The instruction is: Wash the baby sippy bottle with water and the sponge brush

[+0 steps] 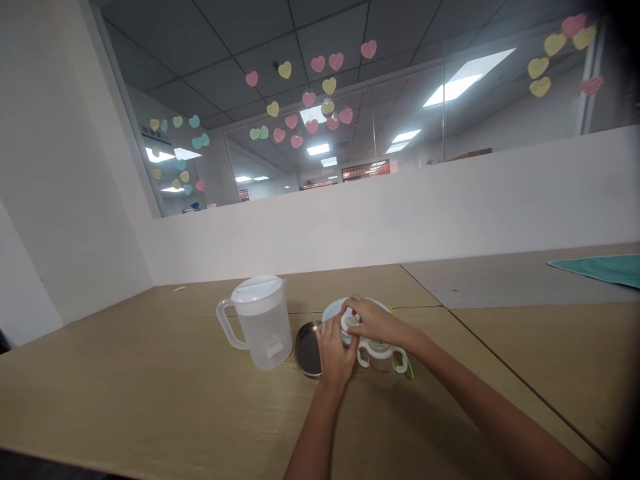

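Note:
Both hands meet around a small white round-topped container at the centre right. My left hand [336, 352] wraps its left side, and my right hand [369, 321] curls over its top [351, 323]. A clear cup with a white rim and two white handles [381, 353] stands just below my right hand. Behind the hands lies a pale round plate [332, 309], partly covered by them. To the left of my left hand, a round dark metal dish [307, 349] sits on the table, partly hidden by that hand.
A clear plastic pitcher with a white lid [265, 327] stands left of the dish on the wooden table [150, 373]. A green thing [411, 369] lies beside the cup. A teal cloth [603, 269] is at the far right. A white wall [300, 233] rises behind.

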### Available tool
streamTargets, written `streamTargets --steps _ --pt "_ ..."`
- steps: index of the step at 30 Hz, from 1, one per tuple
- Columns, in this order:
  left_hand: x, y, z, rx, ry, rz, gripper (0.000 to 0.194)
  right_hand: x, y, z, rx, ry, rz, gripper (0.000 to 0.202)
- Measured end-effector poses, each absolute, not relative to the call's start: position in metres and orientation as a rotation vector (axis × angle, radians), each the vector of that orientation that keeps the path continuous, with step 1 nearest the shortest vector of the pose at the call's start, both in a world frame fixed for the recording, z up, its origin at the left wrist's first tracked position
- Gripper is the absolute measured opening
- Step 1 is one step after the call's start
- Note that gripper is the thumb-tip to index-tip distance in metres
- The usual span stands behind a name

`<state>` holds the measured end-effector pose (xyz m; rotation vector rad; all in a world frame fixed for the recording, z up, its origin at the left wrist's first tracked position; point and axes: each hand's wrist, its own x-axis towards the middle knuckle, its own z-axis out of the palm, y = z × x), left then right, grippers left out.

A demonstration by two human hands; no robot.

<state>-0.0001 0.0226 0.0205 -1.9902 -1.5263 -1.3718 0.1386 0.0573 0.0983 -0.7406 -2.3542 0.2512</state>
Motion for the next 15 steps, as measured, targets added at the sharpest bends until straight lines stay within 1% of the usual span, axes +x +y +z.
streamTargets --steps 6,11,15 --pt "-0.006 0.026 0.015 -1.954 -1.464 -1.360 0.042 0.140 0.053 0.103 -0.717 -2.439 0.202 0.026" --pt "-0.007 0.028 0.010 -1.909 -1.383 -1.312 0.044 0.141 0.048 0.106 -0.675 -2.508 0.063 0.034" --pt "-0.007 0.028 0.009 -1.849 -1.294 -1.323 0.046 0.141 0.050 0.106 -0.658 -2.522 0.026 0.035"
